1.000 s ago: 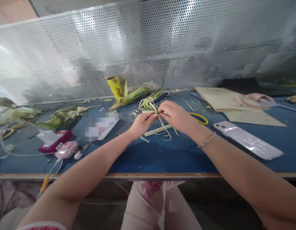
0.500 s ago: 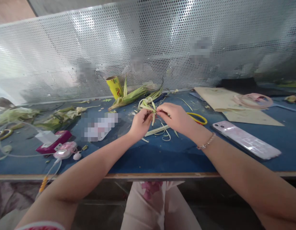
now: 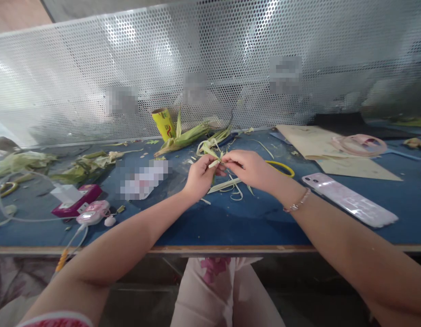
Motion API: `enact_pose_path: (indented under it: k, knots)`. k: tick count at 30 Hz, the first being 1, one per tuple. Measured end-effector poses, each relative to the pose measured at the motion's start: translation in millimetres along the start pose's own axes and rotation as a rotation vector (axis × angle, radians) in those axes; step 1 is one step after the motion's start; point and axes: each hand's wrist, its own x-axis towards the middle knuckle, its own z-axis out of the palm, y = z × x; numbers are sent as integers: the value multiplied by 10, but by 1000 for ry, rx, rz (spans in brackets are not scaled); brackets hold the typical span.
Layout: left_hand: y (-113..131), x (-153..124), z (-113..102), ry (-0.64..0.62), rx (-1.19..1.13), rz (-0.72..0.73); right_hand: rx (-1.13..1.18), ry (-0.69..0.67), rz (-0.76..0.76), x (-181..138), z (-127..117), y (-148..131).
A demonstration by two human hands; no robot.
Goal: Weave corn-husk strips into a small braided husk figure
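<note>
Shifted since the previous frame: the pale end of our corn-husk strip (image 3: pixel 214 163), then pointing downward, now slants left across our left hand (image 3: pixel 199 178). Perforated metal screen (image 3: pixel 210 59) stands behind our blue desk (image 3: pixel 196 229). Green corn husks (image 3: pixel 188 137) lie beyond our hands, the phone (image 3: pixel 349 199) to the right. Left fingers: closed, gripping the strip above the desk. Our right hand (image 3: pixel 246 165) pinches it too, fingertips together.

Pale green husk strips (image 3: pixel 214 163), narrow, looped on far side, flat end nearer, pinched in both hands (image 3: pixel 199 178) (image 3: pixel 247 165).
</note>
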Motion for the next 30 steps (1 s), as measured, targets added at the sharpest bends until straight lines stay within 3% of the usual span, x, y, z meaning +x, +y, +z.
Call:
enact_pose_path:
  k: [4,7,10,13,20,30]
  knots:
    - [-19,41,-12,-85,9,1,8,-59,68,-12,-47,22]
    - [-20,75,-38,-135,75,45,-34,41,42,-17,-83,36]
    - [-44,91,-64,-128,133,105,-108,156,-69,-14,-86,57]
    - [-80,87,-77,-128,172,147,-135,124,-120,-12,-43,69]
    - [-133,65,-76,-155,162,135,-86,115,12,-1,52,12]
    - [-199,58,-69,-112,71,73,-43,118,2,4,60,-49]
